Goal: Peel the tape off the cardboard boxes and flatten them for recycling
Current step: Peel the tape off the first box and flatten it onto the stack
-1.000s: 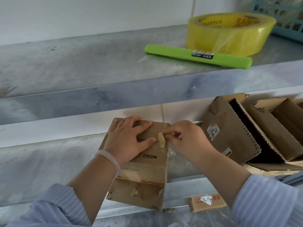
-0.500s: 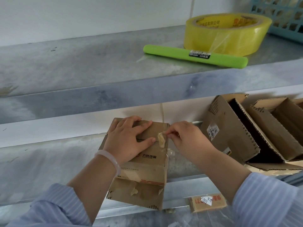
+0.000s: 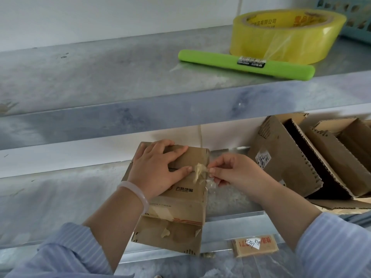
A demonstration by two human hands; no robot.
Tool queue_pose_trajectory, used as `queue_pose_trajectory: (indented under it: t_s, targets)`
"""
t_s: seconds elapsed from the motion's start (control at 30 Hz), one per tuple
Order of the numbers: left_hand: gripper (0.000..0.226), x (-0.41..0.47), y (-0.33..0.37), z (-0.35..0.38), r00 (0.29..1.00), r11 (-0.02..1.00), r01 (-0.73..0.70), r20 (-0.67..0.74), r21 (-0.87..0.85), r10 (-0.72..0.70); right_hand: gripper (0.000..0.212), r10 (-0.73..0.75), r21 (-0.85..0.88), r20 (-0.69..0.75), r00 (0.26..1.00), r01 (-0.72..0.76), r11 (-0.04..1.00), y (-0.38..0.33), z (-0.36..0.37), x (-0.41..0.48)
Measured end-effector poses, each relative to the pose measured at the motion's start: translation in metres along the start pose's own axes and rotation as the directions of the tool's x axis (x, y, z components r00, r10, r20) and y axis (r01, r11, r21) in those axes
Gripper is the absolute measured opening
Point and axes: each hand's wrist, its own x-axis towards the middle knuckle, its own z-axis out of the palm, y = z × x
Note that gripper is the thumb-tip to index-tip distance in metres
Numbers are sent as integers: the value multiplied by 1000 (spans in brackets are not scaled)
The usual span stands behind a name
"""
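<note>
tape (image 3: 199, 171), a crumpled strip, is pinched by the right hand (image 3: 236, 173) thumb and forefinger. since a second ago it has stretched toward 3 o'clock, lifting off the seam. left hand (image 3: 158, 169) lies flat, fingers straight, pinning the cardboard box (image 3: 186, 197) on the lower shelf (image 3: 60, 197). peel underway, flattening not yet begun.

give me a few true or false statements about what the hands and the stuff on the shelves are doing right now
1. The left hand presses flat on the cardboard box. True.
2. The right hand pinches a crumpled tape strip at the box's edge. True.
3. The yellow roll lies on the lower shelf. False: the tape roll sits on the upper shelf, behind the green stick.
4. The boxes at right are flattened. False: the opened boxes stand leaning, unflattened.
</note>
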Motion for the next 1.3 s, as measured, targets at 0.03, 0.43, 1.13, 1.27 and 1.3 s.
queue_pose_trajectory:
  t_s: [0.03,0.43,1.13,1.27,1.3]
  targets:
    - [71,0,-1,1,1000,1000,-4,0,5,4,18,21,43,-17,1000,-20,999,1,0,-1]
    - [68,0,-1,1,1000,1000,-10,-11,-5,9,9,-86,-225,-8,996,82,971,2,-5,-12]
    - [67,-1,1,-4,1000,1000,-18,17,-13,19,14,-299,-577,84,950,291,763,-17,2,-6]
    - [63,-2,1,-5,999,1000,-30,13,-9,30,14,-297,-576,45,954,267,772,-22,-1,-1]
    - [63,-2,1,-4,999,999,-32,12,-8,32,14,-296,-573,36,955,262,776,-23,0,0]
